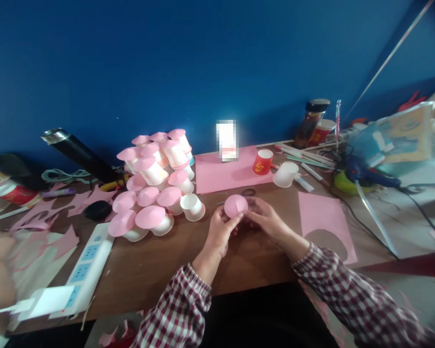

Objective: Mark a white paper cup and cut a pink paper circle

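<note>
A small pink paper cone (235,205) sits between my hands above the brown table. My left hand (220,229) grips its lower left side, thumb laid near the seam. From the right, my right hand (268,220) pinches the cone's edge; some of its fingers are hidden. Behind the right hand a pair of scissors (247,192) lies partly covered. To the left stand several white paper cups topped with pink cones (150,216), some stacked. A bare white cup (192,207) is at the edge of that group.
Near the wall, a red cup (263,162) stands on pink paper (221,174), with a white cup (285,175) beside it. A cut pink sheet (321,212) and a blue glue gun (371,171) are at right. Left are a power strip (89,268), paper scraps and a black flask (81,154).
</note>
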